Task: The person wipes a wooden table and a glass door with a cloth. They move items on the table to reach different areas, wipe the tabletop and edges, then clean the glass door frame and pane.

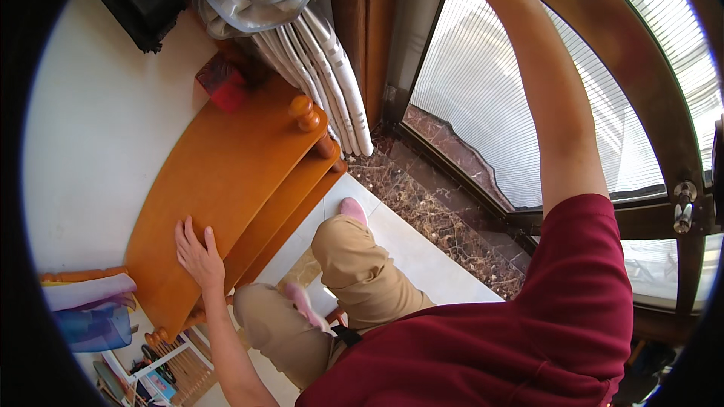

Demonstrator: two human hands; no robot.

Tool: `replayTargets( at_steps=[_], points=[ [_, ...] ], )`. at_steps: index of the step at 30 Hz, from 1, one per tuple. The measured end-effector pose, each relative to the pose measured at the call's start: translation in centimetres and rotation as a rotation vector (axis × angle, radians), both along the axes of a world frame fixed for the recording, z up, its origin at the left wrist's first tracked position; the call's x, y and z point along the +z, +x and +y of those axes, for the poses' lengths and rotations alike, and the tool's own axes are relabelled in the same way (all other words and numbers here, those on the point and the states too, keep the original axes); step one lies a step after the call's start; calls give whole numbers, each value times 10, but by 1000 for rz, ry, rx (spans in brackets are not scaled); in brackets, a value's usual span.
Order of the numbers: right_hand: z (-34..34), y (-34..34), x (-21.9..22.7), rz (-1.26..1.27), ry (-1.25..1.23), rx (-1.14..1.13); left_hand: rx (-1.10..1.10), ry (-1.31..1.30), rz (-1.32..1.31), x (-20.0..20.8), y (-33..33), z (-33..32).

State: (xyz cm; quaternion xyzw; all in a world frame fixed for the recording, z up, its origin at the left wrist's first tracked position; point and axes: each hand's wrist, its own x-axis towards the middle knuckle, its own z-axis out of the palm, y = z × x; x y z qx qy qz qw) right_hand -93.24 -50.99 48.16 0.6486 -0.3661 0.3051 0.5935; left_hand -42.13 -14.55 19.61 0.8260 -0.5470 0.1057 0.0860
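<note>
My left hand [199, 255] lies on the top of an orange-brown wooden shelf unit [234, 158], palm down, fingers stretched out and holding nothing. My right arm [554, 83] reaches up past the upper edge of the head view, in front of a dark-framed glass door or window [460, 53] covered by a finely ribbed light sheet. The right hand itself is cut off, so what it touches is hidden.
A silvery curtain [302, 53] hangs tied beside the shelf's turned knob [305, 112]. A red box [220, 83] stands at the shelf's far end. Brown marble [422, 196] edges the pale tiled floor [407, 245]. A handle [684, 207] juts from the frame; folded cloths [90, 313] hang lower left.
</note>
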Motion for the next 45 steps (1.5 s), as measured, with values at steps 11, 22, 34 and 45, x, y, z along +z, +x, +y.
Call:
replayTargets(
  at_steps=[11, 22, 34, 45],
  points=[
    [16, -6, -244, 90, 440, 56, -32, -15, 19, 6, -7, 1],
    [55, 21, -213, 441, 781, 18, -24, -27, -33, 6, -4, 7],
    [203, -127, 41, 54, 414, -251, -37, -90, -62, -5, 6, 8],
    [335, -243, 27, -513, 137, -436, -22, -63, -41, -1, -6, 4]
  ],
)
